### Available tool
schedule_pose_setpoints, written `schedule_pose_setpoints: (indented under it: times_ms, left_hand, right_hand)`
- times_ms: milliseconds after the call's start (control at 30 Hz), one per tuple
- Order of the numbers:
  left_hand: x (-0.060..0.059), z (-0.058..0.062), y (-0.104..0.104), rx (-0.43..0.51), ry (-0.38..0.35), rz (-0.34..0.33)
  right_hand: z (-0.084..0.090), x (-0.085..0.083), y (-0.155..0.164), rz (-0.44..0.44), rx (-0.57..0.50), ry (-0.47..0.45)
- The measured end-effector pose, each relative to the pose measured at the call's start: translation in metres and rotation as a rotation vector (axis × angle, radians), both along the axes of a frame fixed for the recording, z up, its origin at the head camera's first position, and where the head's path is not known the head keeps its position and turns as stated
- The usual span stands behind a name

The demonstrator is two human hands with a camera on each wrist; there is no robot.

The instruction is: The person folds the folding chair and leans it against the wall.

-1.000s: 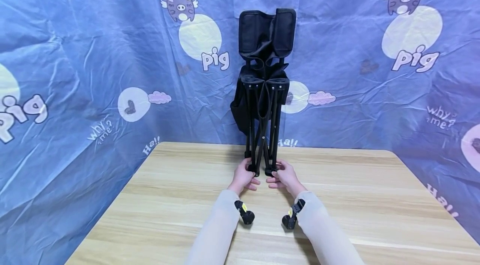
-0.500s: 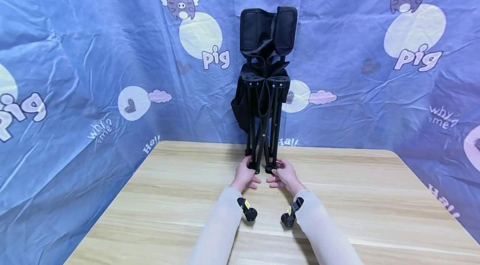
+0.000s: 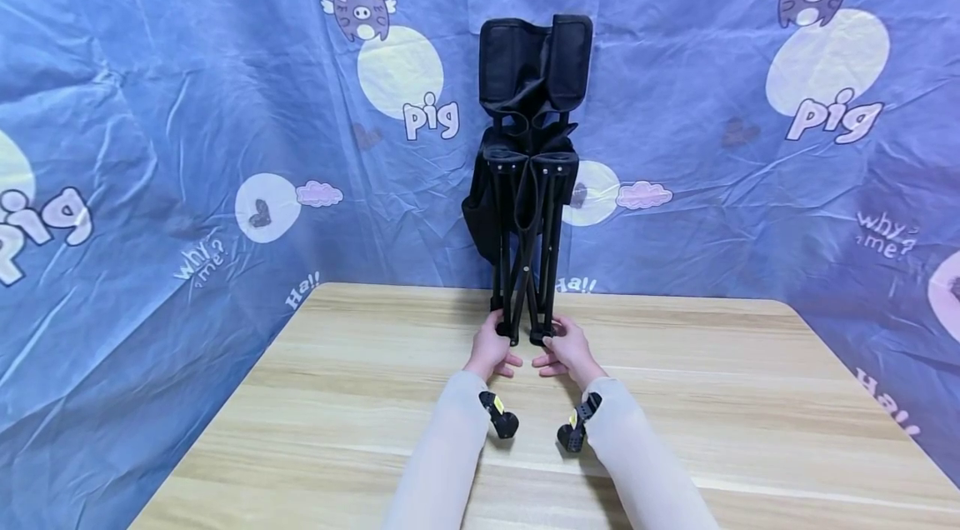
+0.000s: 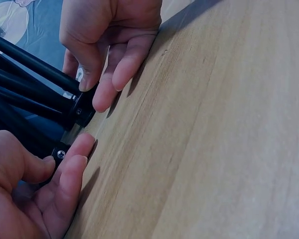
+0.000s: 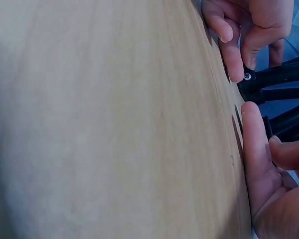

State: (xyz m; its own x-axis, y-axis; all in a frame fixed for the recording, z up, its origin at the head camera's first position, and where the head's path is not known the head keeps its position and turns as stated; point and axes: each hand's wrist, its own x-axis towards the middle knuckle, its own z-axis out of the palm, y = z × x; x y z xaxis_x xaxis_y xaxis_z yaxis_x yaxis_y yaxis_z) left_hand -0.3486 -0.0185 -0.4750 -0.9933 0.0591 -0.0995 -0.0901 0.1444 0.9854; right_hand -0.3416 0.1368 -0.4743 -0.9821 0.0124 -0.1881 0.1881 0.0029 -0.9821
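Observation:
A black folding camp chair stands upright and folded at the back of the table, its fabric bunched between the legs. At its base, my left hand pinches the foot of the left front leg, thumb on top. My right hand does the same at the right front leg. In the left wrist view, the thumb of the left hand presses a plastic foot joint's neighbour with a screw. The right wrist view shows the right hand with fingers along the tabletop by a leg tube.
The wood-grain table reaches back to a blue printed curtain, which hangs behind the chair and along both sides. A small black wrist camera sits on the left wrist, and another camera on the right.
Both forearms have shifted slightly inward and forward. The hands keep their hold on the chair's feet, and the chair stays folded in the same place.

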Motion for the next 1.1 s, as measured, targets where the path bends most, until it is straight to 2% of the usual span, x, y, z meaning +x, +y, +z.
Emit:
schedule_pose_setpoints:
  times_ms: [233,500,700,833,933,1100]
  left_hand:
    - [-0.003,0.002,0.003,-0.012,-0.009,0.011]
    - [-0.005,-0.001,0.005,-0.010,-0.011,0.029]
    - [-0.006,-0.003,0.004,0.015,-0.022,0.015]
    - [-0.008,-0.009,0.000,0.103,-0.018,-0.014]
    - [-0.010,-0.012,-0.006,0.216,-0.019,-0.033]
    - [-0.009,-0.012,-0.015,0.375,-0.061,-0.012]
  right_hand:
    - [0.001,-0.001,-0.001,-0.018,0.017,-0.003]
    - [0.001,-0.001,-0.002,-0.026,0.036,-0.001]
    - [-0.001,-0.001,0.000,-0.016,0.010,0.001]
    - [-0.003,-0.002,0.003,0.007,-0.033,0.007]
    - [-0.004,-0.002,0.008,0.042,-0.066,0.023]
    - [-0.007,0.004,0.022,0.115,-0.123,0.039]
